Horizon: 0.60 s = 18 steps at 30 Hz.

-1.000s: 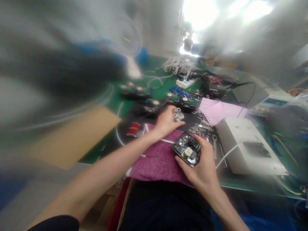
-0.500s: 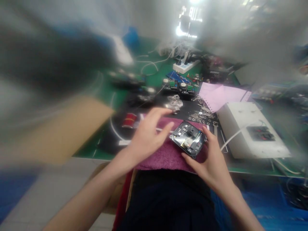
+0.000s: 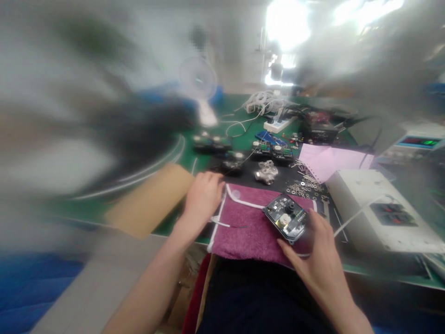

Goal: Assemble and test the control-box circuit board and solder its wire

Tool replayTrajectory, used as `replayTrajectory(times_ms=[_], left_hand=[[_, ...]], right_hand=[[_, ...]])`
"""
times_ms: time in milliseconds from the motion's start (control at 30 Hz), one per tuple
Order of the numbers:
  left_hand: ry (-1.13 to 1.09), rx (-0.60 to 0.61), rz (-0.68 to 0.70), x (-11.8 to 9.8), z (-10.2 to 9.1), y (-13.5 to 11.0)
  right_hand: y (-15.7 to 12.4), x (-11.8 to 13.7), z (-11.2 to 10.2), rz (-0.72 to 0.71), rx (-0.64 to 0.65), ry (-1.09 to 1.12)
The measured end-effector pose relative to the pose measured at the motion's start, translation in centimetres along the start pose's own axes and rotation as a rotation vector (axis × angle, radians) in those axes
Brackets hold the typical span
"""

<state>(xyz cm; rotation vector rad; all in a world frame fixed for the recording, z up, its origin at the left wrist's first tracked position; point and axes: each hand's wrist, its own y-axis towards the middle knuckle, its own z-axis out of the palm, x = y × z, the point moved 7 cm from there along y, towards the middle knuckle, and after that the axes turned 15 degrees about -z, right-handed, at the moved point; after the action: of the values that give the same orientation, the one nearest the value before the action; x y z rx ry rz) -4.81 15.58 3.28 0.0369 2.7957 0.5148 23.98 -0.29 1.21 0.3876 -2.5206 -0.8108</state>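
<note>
My right hand (image 3: 321,246) grips a square black housing with a circuit board (image 3: 287,218) in it, thumb at the near edge and fingers at the right side. The board bears a round black part and a pale round part, and it is over a purple towel (image 3: 239,232). A white cable (image 3: 245,202) runs left from the housing. My left hand (image 3: 205,195) is left of the towel with its fingers curled downward. It covers the spot where a red spool stood, and what is under the fingers is hidden.
Behind the towel lie a silver metal fitting (image 3: 267,172), small black modules (image 3: 271,150), and loose washers and screws (image 3: 304,185). Pink paper (image 3: 335,160), a wrench (image 3: 326,208) and a white box with terminals (image 3: 375,204) are at right. Brown cardboard (image 3: 149,199) lies at left.
My left hand has moved left, away from the board and onto the spot of the red spool. My right hand keeps hold of the board. The camera view has tilted up and turned left.
</note>
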Motion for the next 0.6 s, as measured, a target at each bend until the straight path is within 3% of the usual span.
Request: replayTrajectory(times_ms=[167, 300, 467, 600], left_hand=[[0.086, 0.04, -0.007, 0.7, 0.0, 0.7], [0.119, 0.05, -0.005, 0.2, -0.1, 2.2], [0.144, 0.061, -0.013, -0.5, -0.6, 3.9], [0.136, 0.077, 0.016, -0.8, -0.2, 3.9]], right_hand=[[-1.3, 0.9, -3.8, -0.001, -0.165, -0.022], [-2.6, 1.1, -5.8, 0.08, -0.246, -0.02], [-4.0, 1.7, -7.0, 0.168, -0.327, 0.024], [-5.6, 1.5, -6.9, 0.277, -0.329, 0.077]])
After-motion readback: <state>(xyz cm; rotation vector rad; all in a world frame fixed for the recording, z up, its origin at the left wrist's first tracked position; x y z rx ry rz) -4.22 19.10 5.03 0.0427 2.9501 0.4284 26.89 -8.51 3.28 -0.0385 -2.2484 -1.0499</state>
